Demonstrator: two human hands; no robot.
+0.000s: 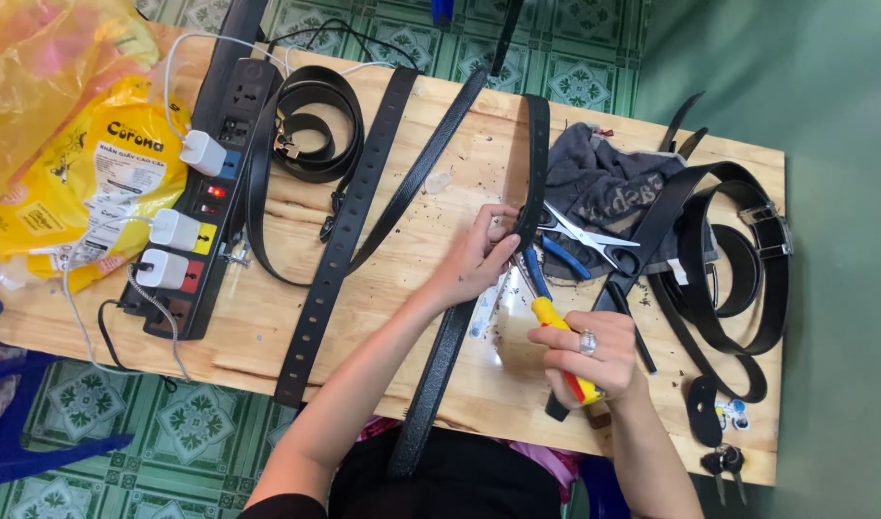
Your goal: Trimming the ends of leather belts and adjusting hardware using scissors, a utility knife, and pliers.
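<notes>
Belt strap (532, 183), black leather, runs top-to-bottom down the middle of the wooden table (383, 317); its upper end goes off past the far edge, lower part continues toward the person's lap. Left hand (481, 258) pinches the strap's left edge w/ fingertips closed on it, about mid-table. Right hand (594, 360) is wrapped in a fist around the yellow-and-red grips of a hand tool (546, 306), prob. a punch or pliers; the tool's metal tip points up-left and meets the strap just below the left fingers. Can't tell if the tip is biting the leather or only touching. Ring shows on one right finger. Scissors (589, 240) w/ blue handles lie just right of the strap, partly on a grey cloth (604, 178). Right of that, several coiled black belts (738, 259) w/ metal buckles, and a key bunch (724, 459) near the front right corner. Left of the strap: two more flat belts lying diagonal, one w/ a row of punched holes (335, 250), plus a looped belt (316, 125) near the far edge. Black power strip (215, 192) sits at the left side w/ white chargers plugged in, red light on. Yellow plastic bag (85, 183) at far left. Small dark scraps dot the wood around the hands.
</notes>
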